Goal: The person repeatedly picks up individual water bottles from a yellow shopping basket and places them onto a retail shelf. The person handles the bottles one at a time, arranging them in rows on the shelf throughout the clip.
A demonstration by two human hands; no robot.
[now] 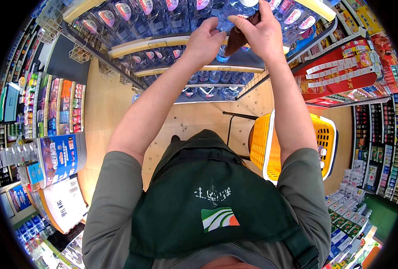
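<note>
A clear, bluish plastic water bottle with a white cap is tilted between my hands at the upper shelf. My right hand presses a brown cloth against its side, thumb on the near face. The curled fingers of my left hand are at the bottle's left side and lower end; their exact grip is partly hidden. Rows of similar labelled bottles fill the upper shelf in front of me. Smaller bottles stand on the tiers below.
At my right a yellow plastic basket with a white rim sits on a dark support, with white-capped bottles inside. A red snack display flanks the shelf. Packaged goods stand at the left, above the tan floor.
</note>
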